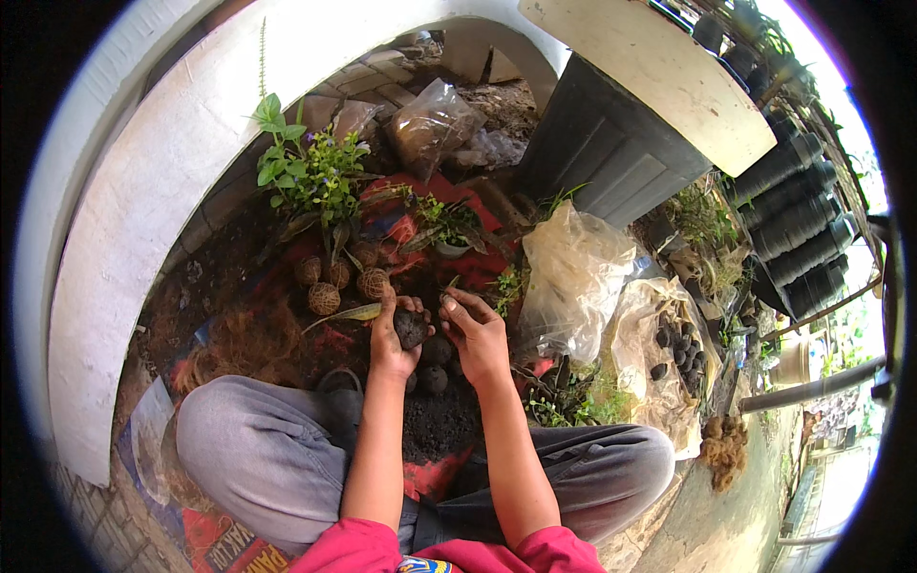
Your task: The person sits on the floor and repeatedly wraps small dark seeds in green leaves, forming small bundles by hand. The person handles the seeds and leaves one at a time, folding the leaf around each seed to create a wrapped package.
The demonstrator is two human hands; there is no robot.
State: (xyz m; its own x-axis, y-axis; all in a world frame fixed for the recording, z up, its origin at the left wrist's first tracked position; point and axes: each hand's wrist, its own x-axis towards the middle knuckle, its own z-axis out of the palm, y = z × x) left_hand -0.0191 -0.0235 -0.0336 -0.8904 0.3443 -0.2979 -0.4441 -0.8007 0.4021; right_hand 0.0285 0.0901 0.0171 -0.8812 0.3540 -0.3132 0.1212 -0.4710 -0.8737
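Cupped in my left hand [395, 333] is a dark ball of packed soil [410, 328]. My right hand [471, 326] is just to its right, thumb and fingertips pinched together; whether something small sits between them I cannot tell. Below the hands, more dark soil balls [433, 379] rest by a heap of loose black soil [440, 422] between my crossed legs. Beyond my left hand sit several balls wrapped in fibre or string [324, 298], some near strap-like leaves. One long yellow-green leaf [351, 314] reaches toward my left wrist.
Loose brown fibre [243, 347] lies at left. Leafy flowering plants [315, 168] and a small potted plant [448, 225] stand ahead, before filled plastic bags [435, 122]. At right are a crumpled clear bag [577, 276], dark lumps on plastic sheeting [679, 351] and stacked black pots [795, 208].
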